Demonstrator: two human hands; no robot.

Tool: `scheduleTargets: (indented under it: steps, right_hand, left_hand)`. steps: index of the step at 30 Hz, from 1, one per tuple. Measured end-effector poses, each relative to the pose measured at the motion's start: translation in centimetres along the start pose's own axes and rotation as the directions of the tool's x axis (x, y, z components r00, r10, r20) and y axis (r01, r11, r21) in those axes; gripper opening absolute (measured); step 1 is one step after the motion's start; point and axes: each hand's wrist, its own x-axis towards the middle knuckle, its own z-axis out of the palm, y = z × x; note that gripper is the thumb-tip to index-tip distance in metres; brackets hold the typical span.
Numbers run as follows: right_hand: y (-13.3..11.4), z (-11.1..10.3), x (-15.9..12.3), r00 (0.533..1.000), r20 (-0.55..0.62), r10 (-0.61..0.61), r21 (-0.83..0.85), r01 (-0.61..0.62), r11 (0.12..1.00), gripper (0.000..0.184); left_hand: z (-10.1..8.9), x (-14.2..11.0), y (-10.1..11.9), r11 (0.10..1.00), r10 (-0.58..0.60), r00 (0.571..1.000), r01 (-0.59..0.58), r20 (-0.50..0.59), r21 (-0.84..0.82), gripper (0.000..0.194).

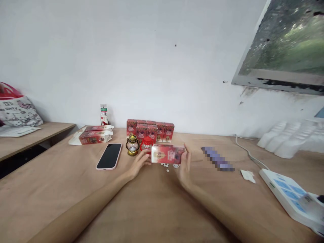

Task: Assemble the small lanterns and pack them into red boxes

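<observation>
My right hand [185, 168] grips the right end of a red printed box [165, 154], which lies sideways just above the table. At the box's left end, my left hand [139, 164] has its fingers stretched out; whether the fingertips touch the box I cannot tell. Behind that hand stand a small gold-and-black lantern [132, 145] and a red lantern [146, 142], partly hidden by the held box. Several small white discs [165, 165] lie on the table under the box.
Several red boxes [146, 130] stand stacked near the wall. Opened red cartons [92, 136] lie at the left, with a phone [109, 156] in front and a bottle [103, 114] behind. On the right are a purple pixelated strip [217, 158], crumpled tissue [248, 176] and a power strip [286, 192].
</observation>
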Motion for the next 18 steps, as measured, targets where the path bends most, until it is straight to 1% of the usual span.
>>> scheduleTargets:
  steps: [1, 2, 3, 6, 8, 13, 18]
  right_hand:
    - [0.1, 0.4, -1.0, 0.999, 0.028, 0.034, 0.019, -0.034, 0.999, 0.051]
    - [0.0, 0.8, -1.9, 0.997, 0.062, 0.047, 0.028, -0.049, 0.998, 0.05]
    - [-0.1, 1.1, -2.5, 0.995, 0.093, 0.048, 0.029, -0.051, 0.998, 0.049]
    - [-1.0, 1.5, -3.6, 0.983, 0.185, -0.004, 0.027, -0.001, 1.0, 0.045]
    - [-1.4, 1.4, -3.7, 0.979, 0.205, -0.013, 0.035, 0.006, 0.999, 0.043]
    - [-1.4, 1.2, -3.4, 0.983, 0.184, -0.006, 0.038, -0.001, 0.999, 0.041]
    - [-1.4, 1.3, -3.2, 0.986, 0.167, -0.018, 0.037, 0.012, 0.999, 0.041]
  left_hand:
    - [0.0, -0.6, 0.1, 0.991, -0.031, 0.999, 0.032, 0.012, -0.128, 0.055]
    - [0.0, -1.1, 0.3, 0.974, -0.062, 0.998, 0.063, 0.013, -0.217, 0.061]
    - [0.0, -1.7, 0.5, 0.962, -0.089, 0.996, 0.086, 0.002, -0.258, 0.065]
    - [0.0, -2.8, 1.3, 0.946, -0.165, 0.985, 0.146, -0.043, -0.289, 0.068]
    - [0.1, -3.1, 1.9, 0.93, -0.193, 0.98, 0.165, -0.055, -0.327, 0.065]
    - [0.4, -3.1, 2.6, 0.903, -0.212, 0.977, 0.189, -0.018, -0.386, 0.062]
    - [0.4, -3.1, 2.4, 0.917, -0.19, 0.981, 0.159, -0.05, -0.366, 0.059]
